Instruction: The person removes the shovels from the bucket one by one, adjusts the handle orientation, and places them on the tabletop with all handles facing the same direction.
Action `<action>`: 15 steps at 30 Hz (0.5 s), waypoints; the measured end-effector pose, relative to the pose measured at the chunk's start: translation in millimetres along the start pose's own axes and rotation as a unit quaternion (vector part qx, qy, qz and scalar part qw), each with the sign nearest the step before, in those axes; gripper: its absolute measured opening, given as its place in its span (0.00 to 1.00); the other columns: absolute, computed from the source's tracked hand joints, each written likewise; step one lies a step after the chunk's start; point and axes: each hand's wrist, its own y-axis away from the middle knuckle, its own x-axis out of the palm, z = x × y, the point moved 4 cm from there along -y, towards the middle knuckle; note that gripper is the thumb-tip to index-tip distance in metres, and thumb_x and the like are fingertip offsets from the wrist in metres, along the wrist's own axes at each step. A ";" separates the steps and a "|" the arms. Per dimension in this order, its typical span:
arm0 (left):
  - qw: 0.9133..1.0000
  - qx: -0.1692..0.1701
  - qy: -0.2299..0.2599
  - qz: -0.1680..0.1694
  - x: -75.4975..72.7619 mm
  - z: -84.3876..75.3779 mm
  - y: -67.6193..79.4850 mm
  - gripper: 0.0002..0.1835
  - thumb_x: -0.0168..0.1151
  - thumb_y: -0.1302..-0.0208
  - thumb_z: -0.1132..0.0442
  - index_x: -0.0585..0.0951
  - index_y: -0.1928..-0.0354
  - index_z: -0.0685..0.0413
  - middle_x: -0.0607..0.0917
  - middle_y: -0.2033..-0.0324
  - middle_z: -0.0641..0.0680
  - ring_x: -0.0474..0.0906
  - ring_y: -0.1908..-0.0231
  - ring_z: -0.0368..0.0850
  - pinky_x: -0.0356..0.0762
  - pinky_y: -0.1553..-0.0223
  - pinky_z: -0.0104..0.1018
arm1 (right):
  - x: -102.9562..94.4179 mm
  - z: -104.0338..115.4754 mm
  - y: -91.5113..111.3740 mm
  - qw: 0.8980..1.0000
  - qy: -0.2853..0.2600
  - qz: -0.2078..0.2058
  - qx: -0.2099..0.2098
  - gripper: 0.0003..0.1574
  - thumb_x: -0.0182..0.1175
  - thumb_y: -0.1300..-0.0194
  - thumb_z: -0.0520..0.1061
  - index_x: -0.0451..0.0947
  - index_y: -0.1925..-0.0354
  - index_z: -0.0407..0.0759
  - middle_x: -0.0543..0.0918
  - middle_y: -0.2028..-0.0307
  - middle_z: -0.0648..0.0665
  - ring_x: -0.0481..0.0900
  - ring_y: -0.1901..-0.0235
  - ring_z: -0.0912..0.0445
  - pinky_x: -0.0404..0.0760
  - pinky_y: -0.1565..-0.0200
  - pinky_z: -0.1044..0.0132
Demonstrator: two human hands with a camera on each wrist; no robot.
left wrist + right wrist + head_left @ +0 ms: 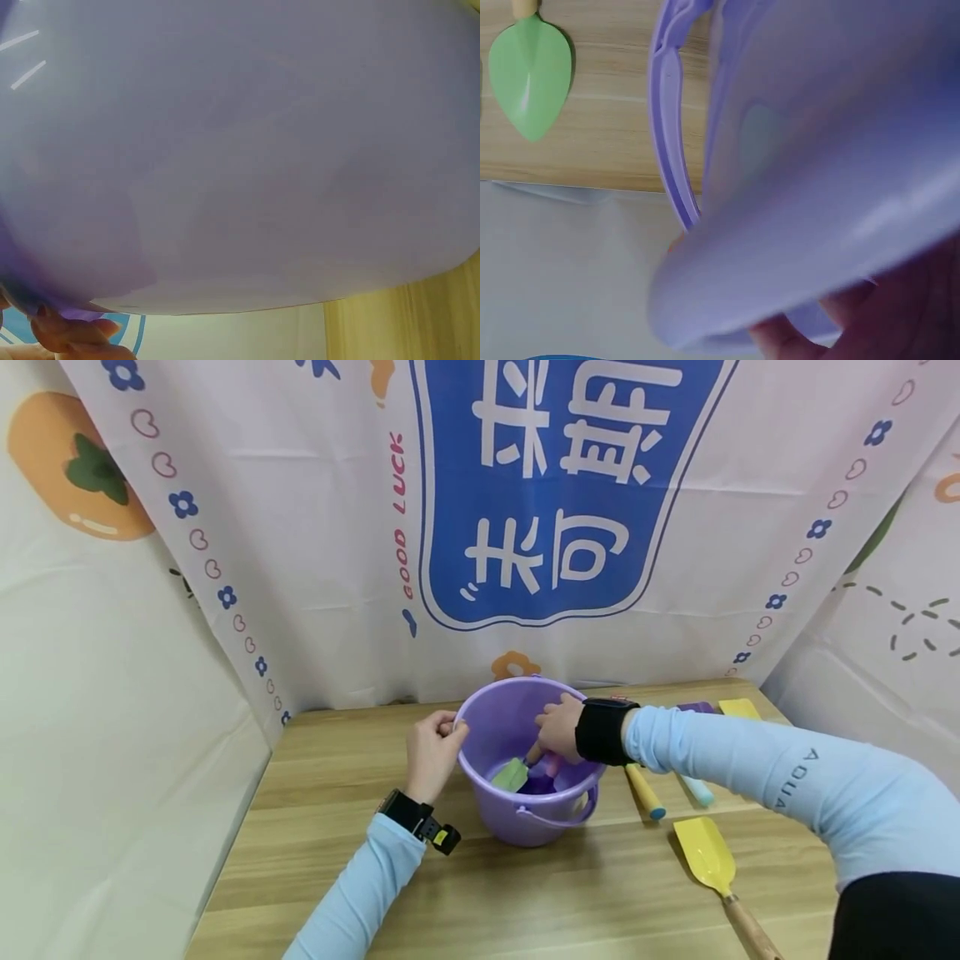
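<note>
A purple plastic bucket stands upright on the wooden table. My left hand pinches its left rim between thumb and fingers; in the left wrist view, the bucket's wall fills most of the picture, with fingers at the lower left. Inside the bucket reaches my right hand, beside a small green shovel and something pink. Whether it holds either is hidden. The right wrist view shows the bucket's handle hanging and part of the right hand beyond the rim.
Right of the bucket lie a yellow shovel with a wooden handle, a yellow handle with a blue end and a light-blue handle end. Further back are purple and yellow pieces. A green trowel lies on the table.
</note>
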 end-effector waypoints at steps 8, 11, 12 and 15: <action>1.000 -0.008 0.002 0.005 -0.3 1.0 0.9 0.09 0.60 0.48 0.67 0.83 0.65 0.66 0.75 0.82 0.50 0.69 0.80 0.41 0.67 0.78 0.29 | 4.7 -1.3 10.1 0.984 -0.177 0.031 0.014 0.28 0.61 0.41 0.49 0.72 0.42 0.66 0.81 0.70 0.53 0.74 0.70 0.59 0.74 0.60 0.63; 1.000 -0.011 0.002 0.007 -0.8 1.7 1.0 0.09 0.60 0.48 0.67 0.83 0.65 0.65 0.75 0.82 0.51 0.69 0.80 0.42 0.66 0.79 0.29 | -2.3 -0.1 18.1 0.983 -0.181 0.027 0.018 0.28 0.61 0.40 0.48 0.72 0.42 0.67 0.82 0.67 0.52 0.74 0.68 0.58 0.74 0.59 0.62; 1.000 -0.011 0.002 0.007 -0.9 1.6 0.8 0.09 0.60 0.48 0.67 0.83 0.66 0.65 0.75 0.82 0.51 0.69 0.81 0.42 0.66 0.79 0.29 | -5.5 -0.5 20.5 0.985 -0.170 0.023 0.016 0.27 0.60 0.40 0.49 0.72 0.42 0.67 0.83 0.64 0.51 0.74 0.69 0.58 0.73 0.60 0.62; 1.000 -0.008 -0.001 0.007 -1.5 0.9 0.2 0.09 0.60 0.48 0.67 0.83 0.66 0.65 0.74 0.82 0.51 0.69 0.81 0.41 0.66 0.79 0.29 | -15.0 -4.3 28.0 0.991 -0.131 0.012 0.020 0.21 0.58 0.38 0.52 0.76 0.46 0.65 0.81 0.69 0.52 0.70 0.76 0.58 0.73 0.69 0.64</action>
